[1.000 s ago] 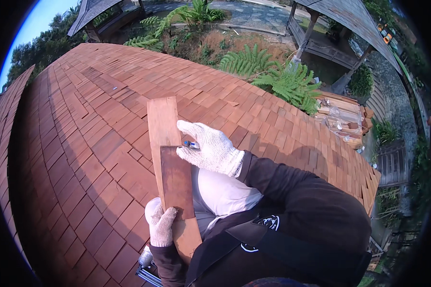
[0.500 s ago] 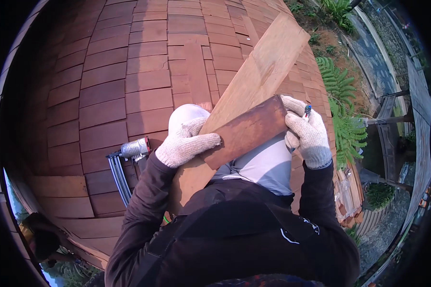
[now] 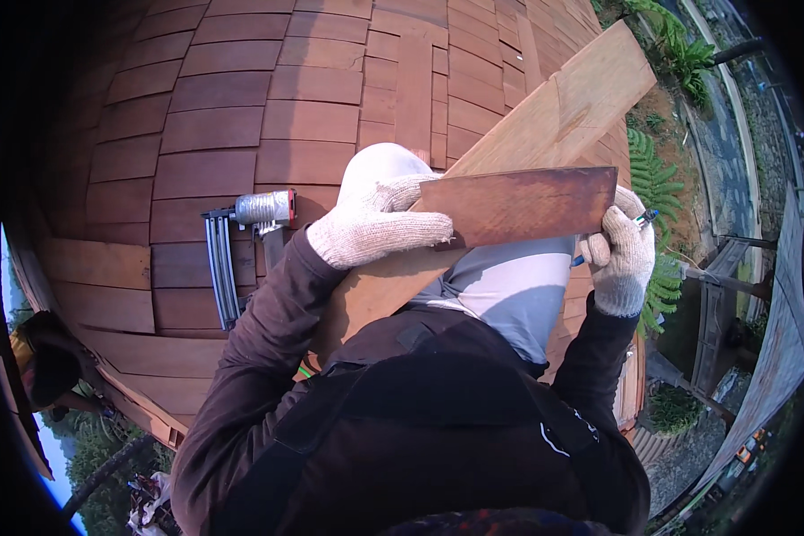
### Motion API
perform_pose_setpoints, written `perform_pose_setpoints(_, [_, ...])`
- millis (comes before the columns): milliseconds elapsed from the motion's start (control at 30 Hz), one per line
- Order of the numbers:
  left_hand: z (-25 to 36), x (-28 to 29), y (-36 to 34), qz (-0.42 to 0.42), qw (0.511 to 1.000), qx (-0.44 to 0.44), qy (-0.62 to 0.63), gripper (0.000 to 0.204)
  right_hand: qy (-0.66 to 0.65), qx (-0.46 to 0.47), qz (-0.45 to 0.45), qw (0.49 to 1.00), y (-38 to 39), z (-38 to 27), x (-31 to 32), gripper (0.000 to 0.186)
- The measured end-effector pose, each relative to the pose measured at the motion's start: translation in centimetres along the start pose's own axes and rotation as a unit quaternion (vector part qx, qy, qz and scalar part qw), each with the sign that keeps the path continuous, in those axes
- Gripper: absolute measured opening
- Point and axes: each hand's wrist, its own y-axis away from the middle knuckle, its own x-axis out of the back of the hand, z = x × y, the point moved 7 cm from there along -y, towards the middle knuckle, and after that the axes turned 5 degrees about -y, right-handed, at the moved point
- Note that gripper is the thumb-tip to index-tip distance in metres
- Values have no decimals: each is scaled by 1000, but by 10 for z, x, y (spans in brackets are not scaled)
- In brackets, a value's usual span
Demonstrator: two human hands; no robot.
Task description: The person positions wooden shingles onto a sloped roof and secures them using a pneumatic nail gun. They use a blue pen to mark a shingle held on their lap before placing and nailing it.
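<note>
A dark brown wooden shingle [image 3: 527,207] lies nearly level across my lap, on top of a longer, paler board [image 3: 567,112]. My gloved left hand [image 3: 375,223] grips the shingle's left end, the thumb stretched along its face and the other fingers partly hidden. At the right end, my gloved right hand [image 3: 625,255] is closed around the edge with its fingers bent. A slim pen-like marker [image 3: 648,217] is held in that same hand, its blue other end showing below the shingle. The pale board slants from beside my waist to the upper right.
Brown shingles [image 3: 214,129] cover the sloping roof around me. A nail gun [image 3: 266,210] rests on them, left of my left forearm. Beyond the roof's right edge are ferns [image 3: 657,179] and lower ground. Part of another person [image 3: 49,362] shows at the far left.
The shingle has turned from a steep slant to nearly level, both hands moving with it. Its right end now meets my right hand lower down. The whole view has shifted too.
</note>
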Motion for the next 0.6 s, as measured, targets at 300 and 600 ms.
perform_pose_setpoints(300, [9, -1, 3, 26, 998, -20, 59, 43, -27, 26, 10, 999, -10, -7, -2, 33])
perform_pose_setpoints(600, [14, 1, 2, 38, 986, -81, -140, 35, -31, 50, 13, 998, -14, -6, -1, 33])
